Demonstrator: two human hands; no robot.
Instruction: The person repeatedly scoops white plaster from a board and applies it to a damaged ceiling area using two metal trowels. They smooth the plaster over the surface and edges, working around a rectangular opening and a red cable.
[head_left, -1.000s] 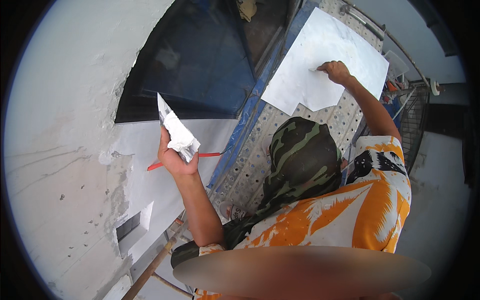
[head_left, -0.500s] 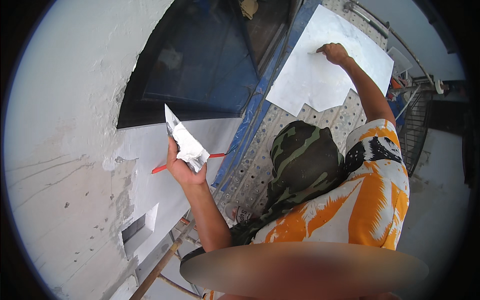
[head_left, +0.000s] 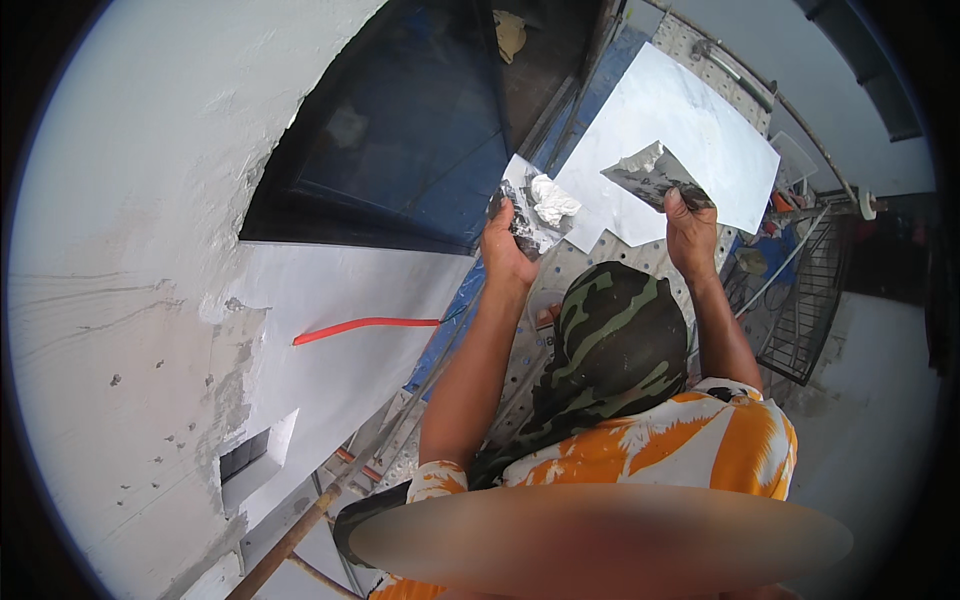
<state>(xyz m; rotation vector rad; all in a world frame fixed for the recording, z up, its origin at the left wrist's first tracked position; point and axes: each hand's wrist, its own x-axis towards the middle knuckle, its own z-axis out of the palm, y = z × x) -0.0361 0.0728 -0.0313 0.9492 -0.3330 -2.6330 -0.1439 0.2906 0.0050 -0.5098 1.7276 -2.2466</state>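
My left hand (head_left: 507, 252) is closed on a metal putty knife (head_left: 522, 232), tilted, with dark smeared patches on its face. A thick lump of white putty (head_left: 556, 201) sits on that blade. My right hand (head_left: 690, 236) grips a second, wide metal scraper (head_left: 645, 172), thumb laid on the blade, some putty along its far edge. Both tools are held up, apart from each other, above the near part of a large white board (head_left: 705, 125). The board has a notched near edge and lies on a perforated metal platform (head_left: 590, 258). The scrapers' handles are hidden.
Left is a partly plastered wall (head_left: 130, 330) with a dark window (head_left: 400, 150), a red conduit (head_left: 365, 325) sticking out, and a small square recess (head_left: 255, 460). Scaffold poles (head_left: 300, 530) run along the near left. A wire rack (head_left: 800, 310) stands at the right.
My left hand with the putty has moved right, away from the wall. My right hand has drawn back from the board, and its scraper now shows its broad face.
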